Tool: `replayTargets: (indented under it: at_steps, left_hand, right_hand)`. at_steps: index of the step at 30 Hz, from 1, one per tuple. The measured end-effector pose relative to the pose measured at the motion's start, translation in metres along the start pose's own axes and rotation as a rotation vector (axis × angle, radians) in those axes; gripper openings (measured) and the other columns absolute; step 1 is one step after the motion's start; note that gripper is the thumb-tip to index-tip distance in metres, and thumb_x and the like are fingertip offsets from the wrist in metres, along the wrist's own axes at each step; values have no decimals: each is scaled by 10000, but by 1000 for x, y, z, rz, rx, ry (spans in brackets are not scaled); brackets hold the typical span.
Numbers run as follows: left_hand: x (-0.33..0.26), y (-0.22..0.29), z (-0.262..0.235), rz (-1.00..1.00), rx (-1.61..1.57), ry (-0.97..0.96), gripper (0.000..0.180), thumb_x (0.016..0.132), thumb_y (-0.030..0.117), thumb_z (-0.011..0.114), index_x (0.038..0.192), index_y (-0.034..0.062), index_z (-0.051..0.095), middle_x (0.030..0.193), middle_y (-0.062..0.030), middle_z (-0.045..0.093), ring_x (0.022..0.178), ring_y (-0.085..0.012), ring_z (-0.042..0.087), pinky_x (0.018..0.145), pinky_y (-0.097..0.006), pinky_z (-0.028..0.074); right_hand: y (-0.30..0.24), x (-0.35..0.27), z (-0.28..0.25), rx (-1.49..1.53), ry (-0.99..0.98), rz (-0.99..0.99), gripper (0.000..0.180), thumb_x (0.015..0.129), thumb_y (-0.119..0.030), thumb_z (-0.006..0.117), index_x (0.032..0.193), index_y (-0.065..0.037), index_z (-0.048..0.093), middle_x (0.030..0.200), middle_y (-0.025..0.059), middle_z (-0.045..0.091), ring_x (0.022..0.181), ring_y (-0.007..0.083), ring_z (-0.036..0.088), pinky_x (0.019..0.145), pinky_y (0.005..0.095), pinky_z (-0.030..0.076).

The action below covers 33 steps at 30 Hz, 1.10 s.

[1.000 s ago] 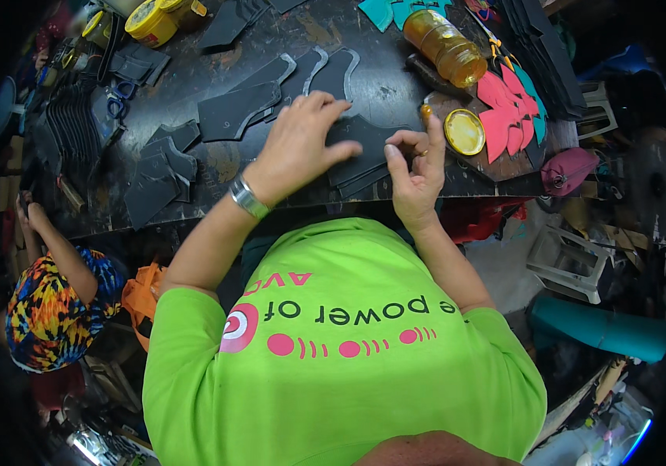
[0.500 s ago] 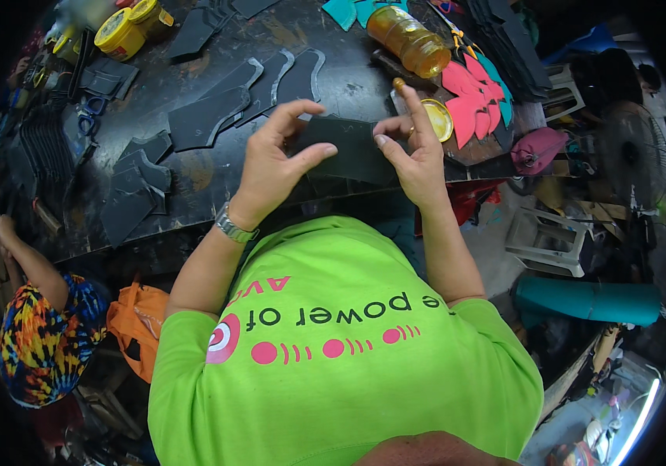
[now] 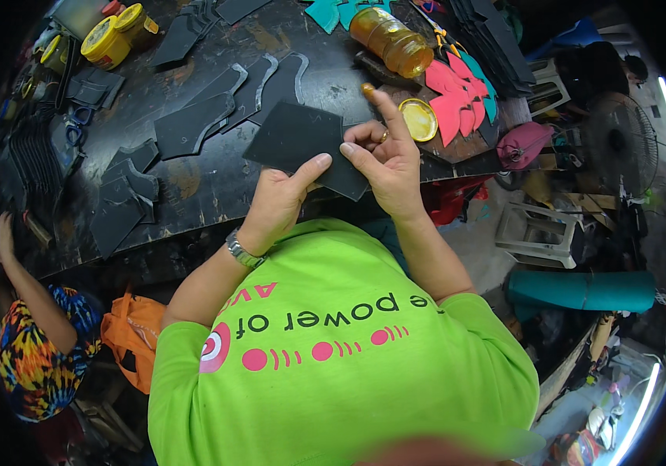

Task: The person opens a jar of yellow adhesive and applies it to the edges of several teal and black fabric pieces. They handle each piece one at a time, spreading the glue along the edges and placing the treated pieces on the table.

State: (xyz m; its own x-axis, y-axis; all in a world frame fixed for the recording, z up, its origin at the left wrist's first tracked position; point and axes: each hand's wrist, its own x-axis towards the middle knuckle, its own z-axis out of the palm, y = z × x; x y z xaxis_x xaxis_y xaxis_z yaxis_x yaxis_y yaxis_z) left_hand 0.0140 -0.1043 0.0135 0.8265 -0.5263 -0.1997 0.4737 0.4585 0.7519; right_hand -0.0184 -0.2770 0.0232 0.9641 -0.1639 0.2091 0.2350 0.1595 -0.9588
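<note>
A flat dark piece of sheet material (image 3: 298,138) with angled corners is held over the near table edge. My left hand (image 3: 277,194) grips its lower edge, thumb on top and the other fingers hidden beneath. At its right side, my right hand (image 3: 393,167) pinches it between thumb and bent fingers. The right index finger points up, its tip coated amber-brown. Left of the piece, several dark cut pieces (image 3: 193,124) overlap, some with grey curved edges. Beyond my right hand are an open round lid (image 3: 417,119) with yellow inside and a clear jar of amber stuff (image 3: 392,43) on its side.
Dark pieces (image 3: 127,194) lie on the black table (image 3: 212,186). Pink cut pieces (image 3: 457,97), yellow tubs (image 3: 105,44) and orange-handled scissors (image 3: 443,37) stand around. At left is a person in a patterned shirt (image 3: 41,342); at right, a stool (image 3: 541,235) and fan (image 3: 620,144).
The dark piece has turned and tilted, showing more of its face. My left hand has moved from its left side to beneath its lower edge. The view has shifted slightly.
</note>
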Motion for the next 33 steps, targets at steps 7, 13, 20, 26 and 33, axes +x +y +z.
replayTargets:
  at_steps: [7, 13, 20, 26, 33]
  left_hand:
    - [2, 11, -15, -84, 1, -32, 169, 979, 63, 645, 862, -39, 714, 975, -139, 728, 924, -179, 699, 919, -385, 574]
    - [-4, 6, 1, -67, 45, 60, 325, 975, 83, 649, 664, -11, 651, 851, -121, 713, 839, -149, 691, 894, -397, 581]
    - [-1, 9, -15, -59, 50, -16, 227, 973, 84, 648, 798, -43, 717, 872, -138, 738, 767, -138, 694, 857, -352, 593]
    - [2, 3, -13, -61, -56, -51, 206, 984, 71, 617, 1074, -102, 684, 1050, -150, 733, 920, -186, 720, 867, -355, 597]
    - [-3, 6, -13, -63, -92, -99, 258, 995, 69, 593, 1189, -94, 642, 1152, -152, 710, 1024, -197, 705, 928, -383, 582]
  right_hand:
    - [-13, 51, -80, -1256, 270, -270, 424, 834, -97, 632, 1253, -122, 698, 1054, 165, 613, 976, 335, 574, 851, 441, 464]
    - [9, 69, -94, -1502, 253, -99, 412, 826, -135, 631, 1225, -165, 729, 1050, 137, 623, 1011, 332, 560, 861, 469, 455]
    - [-23, 45, -61, -1323, 127, -116, 337, 820, -65, 623, 1123, -101, 765, 1023, 109, 613, 974, 268, 570, 833, 406, 465]
    - [-17, 9, -7, -372, -44, -112, 439, 826, 95, 576, 1207, -60, 727, 1068, 48, 540, 946, 131, 528, 856, 253, 439]
    - [0, 11, 0, -343, -58, -63, 490, 855, 100, 562, 1299, -67, 685, 1131, 58, 559, 1058, 148, 545, 943, 255, 429]
